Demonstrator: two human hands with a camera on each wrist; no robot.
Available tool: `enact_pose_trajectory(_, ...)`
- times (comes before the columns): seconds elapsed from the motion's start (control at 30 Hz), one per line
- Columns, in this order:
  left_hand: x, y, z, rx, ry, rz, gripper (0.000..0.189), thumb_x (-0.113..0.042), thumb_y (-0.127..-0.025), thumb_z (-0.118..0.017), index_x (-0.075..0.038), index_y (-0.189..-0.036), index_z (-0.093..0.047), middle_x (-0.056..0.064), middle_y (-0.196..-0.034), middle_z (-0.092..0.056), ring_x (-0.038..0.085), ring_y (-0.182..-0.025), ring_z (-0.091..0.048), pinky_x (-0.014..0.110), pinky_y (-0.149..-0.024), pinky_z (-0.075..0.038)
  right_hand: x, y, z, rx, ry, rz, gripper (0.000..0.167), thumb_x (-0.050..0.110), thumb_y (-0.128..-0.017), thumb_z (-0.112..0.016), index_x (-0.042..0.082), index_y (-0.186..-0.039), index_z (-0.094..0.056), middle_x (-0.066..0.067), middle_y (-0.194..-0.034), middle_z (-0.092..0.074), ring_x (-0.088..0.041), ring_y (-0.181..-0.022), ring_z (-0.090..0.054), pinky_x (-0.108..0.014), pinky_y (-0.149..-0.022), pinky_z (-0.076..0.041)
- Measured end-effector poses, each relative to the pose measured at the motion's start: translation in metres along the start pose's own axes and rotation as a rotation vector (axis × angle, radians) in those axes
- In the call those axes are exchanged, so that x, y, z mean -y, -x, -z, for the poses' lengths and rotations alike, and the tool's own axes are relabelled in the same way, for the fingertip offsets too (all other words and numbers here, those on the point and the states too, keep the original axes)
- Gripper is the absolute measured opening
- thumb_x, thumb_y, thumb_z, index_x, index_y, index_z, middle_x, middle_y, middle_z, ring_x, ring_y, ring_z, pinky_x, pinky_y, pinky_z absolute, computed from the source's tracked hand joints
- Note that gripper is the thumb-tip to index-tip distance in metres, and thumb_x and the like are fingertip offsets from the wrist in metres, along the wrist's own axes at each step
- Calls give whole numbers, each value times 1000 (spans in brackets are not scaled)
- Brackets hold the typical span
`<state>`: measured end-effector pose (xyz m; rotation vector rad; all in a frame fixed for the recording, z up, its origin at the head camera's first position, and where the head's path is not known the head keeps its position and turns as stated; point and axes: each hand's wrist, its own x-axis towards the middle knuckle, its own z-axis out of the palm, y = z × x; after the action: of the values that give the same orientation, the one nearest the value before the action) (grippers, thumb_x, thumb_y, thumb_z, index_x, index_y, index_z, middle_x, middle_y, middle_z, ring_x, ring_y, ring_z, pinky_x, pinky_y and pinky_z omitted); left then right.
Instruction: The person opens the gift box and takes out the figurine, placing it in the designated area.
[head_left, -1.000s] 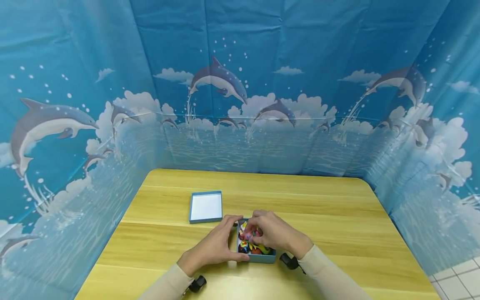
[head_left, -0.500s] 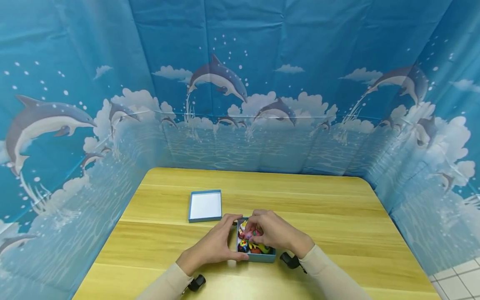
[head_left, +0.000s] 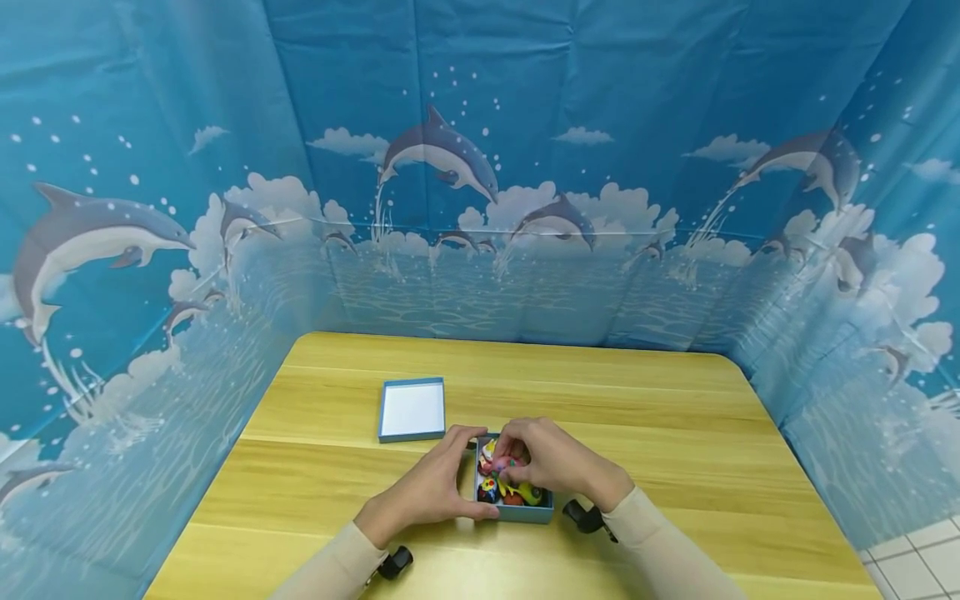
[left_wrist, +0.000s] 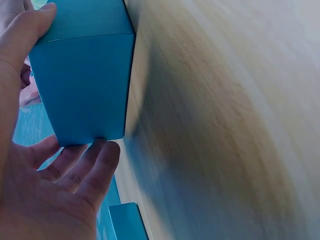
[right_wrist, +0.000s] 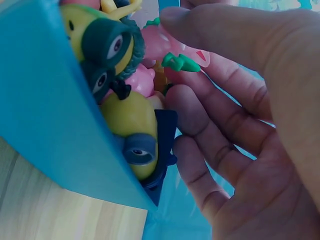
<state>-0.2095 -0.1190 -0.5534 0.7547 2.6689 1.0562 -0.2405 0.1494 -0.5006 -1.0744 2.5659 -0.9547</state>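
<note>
A blue open-topped box (head_left: 525,514) packed with small toy figures stands near the table's front edge. My left hand (head_left: 420,492) holds it from the left, thumb on the near side and fingers on the far side; the left wrist view shows the plain blue end of the box (left_wrist: 87,90) between them. Over the box, my right hand (head_left: 558,458) pinches a pink toy figure with green parts (right_wrist: 156,42) between thumb and fingers. Beside it in the right wrist view lie yellow figures with goggles, one of them a yellow one-eyed figure (right_wrist: 129,115). Fingers hide part of the contents.
A shallow blue tray-like lid with a white inside (head_left: 412,408) lies farther back to the left on the wooden table (head_left: 637,408). Behind and at both sides hangs a blue dolphin-print curtain (head_left: 465,283). Black wrist cameras sit under both wrists.
My right hand has shifted very slightly within the box, and the pink figure shows a little differently between its fingers. The left hand keeps its hold; the lid stays in place.
</note>
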Motion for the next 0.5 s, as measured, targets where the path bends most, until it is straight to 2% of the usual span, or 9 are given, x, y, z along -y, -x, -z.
enact_pose_trajectory(0.3,-1,1,0,-5,6,-5,128,-78,-85,-94,-19,-181,-35,5,-176,-48,26,-147,-63,57,-128,-55,-2,0,2,-7,-77,4,14,13,-106,-89,18,-117,-81,10,-103,-80,0,-88,-72,-24,-81,-64)
enact_pose_trajectory(0.5,1,2,0,-6,11,0,127,-79,-84,-94,-23,-181,-34,5,-177,-48,26,-149,-63,58,-128,-55,-4,2,6,-14,-94,-2,30,18,-108,-86,13,-137,-80,9,-109,-81,-1,-97,-74,-31,-90,-66)
